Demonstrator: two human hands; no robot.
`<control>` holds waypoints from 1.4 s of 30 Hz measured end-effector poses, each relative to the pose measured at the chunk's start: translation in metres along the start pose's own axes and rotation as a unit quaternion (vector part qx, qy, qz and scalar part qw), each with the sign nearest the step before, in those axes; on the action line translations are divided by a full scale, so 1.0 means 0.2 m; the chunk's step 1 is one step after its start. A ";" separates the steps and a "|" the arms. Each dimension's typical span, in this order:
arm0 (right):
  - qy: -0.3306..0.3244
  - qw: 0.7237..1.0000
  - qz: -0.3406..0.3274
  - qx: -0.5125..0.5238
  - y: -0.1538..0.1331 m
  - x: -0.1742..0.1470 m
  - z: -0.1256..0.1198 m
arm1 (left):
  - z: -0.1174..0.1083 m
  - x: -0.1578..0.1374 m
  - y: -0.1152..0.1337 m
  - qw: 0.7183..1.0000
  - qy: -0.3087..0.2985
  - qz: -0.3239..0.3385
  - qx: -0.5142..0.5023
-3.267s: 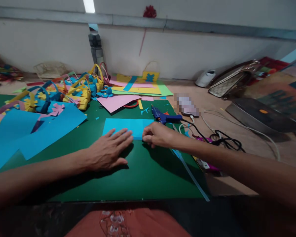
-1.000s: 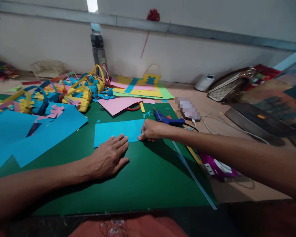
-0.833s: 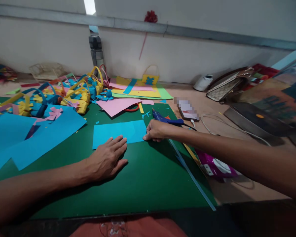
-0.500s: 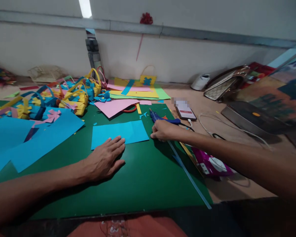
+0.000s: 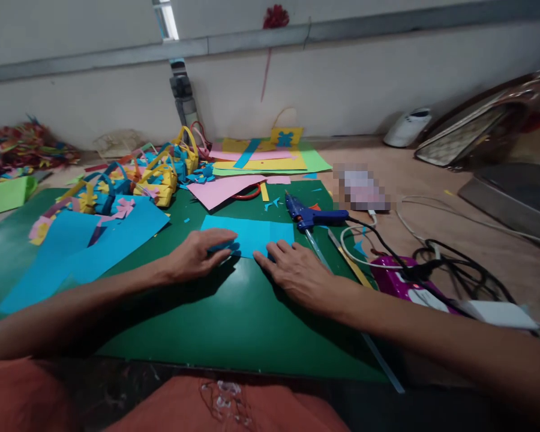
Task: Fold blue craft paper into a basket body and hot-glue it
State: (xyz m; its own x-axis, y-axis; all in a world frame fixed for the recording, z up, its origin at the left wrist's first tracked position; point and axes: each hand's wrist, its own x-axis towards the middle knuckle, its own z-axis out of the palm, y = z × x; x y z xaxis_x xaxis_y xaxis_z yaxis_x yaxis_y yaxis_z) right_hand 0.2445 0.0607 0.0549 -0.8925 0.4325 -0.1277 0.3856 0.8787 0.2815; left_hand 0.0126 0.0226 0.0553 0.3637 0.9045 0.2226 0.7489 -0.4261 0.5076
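Observation:
A rectangular sheet of blue paper [image 5: 252,231] lies on the green mat [image 5: 198,327] in front of me. My left hand [image 5: 201,253] hovers at its left part, fingers stretched out and thumb apart, with nothing held. On the sheet's right part rest the fingertips of my right hand [image 5: 294,270], spread, with the thumb at the near edge. Just beyond that hand a blue glue gun [image 5: 317,217] lies on its side, a long clear glue stick [image 5: 380,360] trailing from its back toward the table's front edge.
Small paper baskets [image 5: 159,186] and large blue sheets [image 5: 121,231] lie at left. Behind are a pink sheet [image 5: 225,189], partly covering red-handled scissors [image 5: 248,193], and stacked coloured sheets. At right are a phone [image 5: 362,187], a purple power strip [image 5: 389,279] and tangled cables.
My right hand has left the glue gun's side and come to the blue sheet's right part. My left hand has lifted from lying flat and turned on edge. The view has shifted.

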 end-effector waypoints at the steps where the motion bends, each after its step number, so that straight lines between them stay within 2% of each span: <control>1: 0.002 1.000 0.006 -0.009 -0.01 0.00 0.00 | -0.02 0.02 0.03 0.998 0.026 -0.063 -0.007; 2: 0.002 1.000 0.011 -0.018 -0.01 0.00 0.00 | -0.04 0.04 0.06 0.993 0.018 -0.117 -0.017; 4: 0.002 0.999 0.015 -0.033 -0.02 0.01 -0.01 | -0.06 0.10 0.10 0.969 -0.086 -0.213 -0.091; 7: 0.017 0.999 0.007 -0.051 -0.03 0.01 -0.01 | -0.05 0.19 0.14 0.899 -0.247 -0.337 -0.129; 9: 0.040 0.997 0.000 -0.060 -0.03 0.01 0.00 | -0.03 0.23 0.13 0.880 -0.284 -0.364 -0.115; 13: 0.075 0.994 -0.008 -0.079 -0.03 0.00 0.03 | 0.01 0.30 0.08 0.862 -0.326 -0.378 -0.090; 18: 0.098 0.991 -0.002 -0.091 -0.03 0.00 0.06 | 0.01 0.33 0.05 0.846 -0.354 -0.391 -0.073; 24: 0.113 0.990 -0.006 -0.086 -0.02 0.00 0.07 | -0.05 0.30 0.00 0.836 -0.356 -0.411 -0.070; 30: 0.073 0.994 -0.015 -0.079 -0.01 0.00 0.04 | -0.11 0.22 -0.07 0.834 -0.340 -0.430 -0.068; 42: 0.081 0.992 -0.019 -0.098 -0.01 0.02 0.05 | -0.25 0.02 -0.25 0.838 -0.286 -0.460 -0.070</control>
State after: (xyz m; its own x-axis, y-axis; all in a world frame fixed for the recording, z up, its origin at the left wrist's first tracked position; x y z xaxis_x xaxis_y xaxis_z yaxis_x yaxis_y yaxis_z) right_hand 0.2434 0.0627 0.0442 -0.9373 0.3485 0.0078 0.3126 0.8304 0.4612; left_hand -0.0517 0.0496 0.0728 -0.0957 0.6751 -0.7315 0.8007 0.4888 0.3464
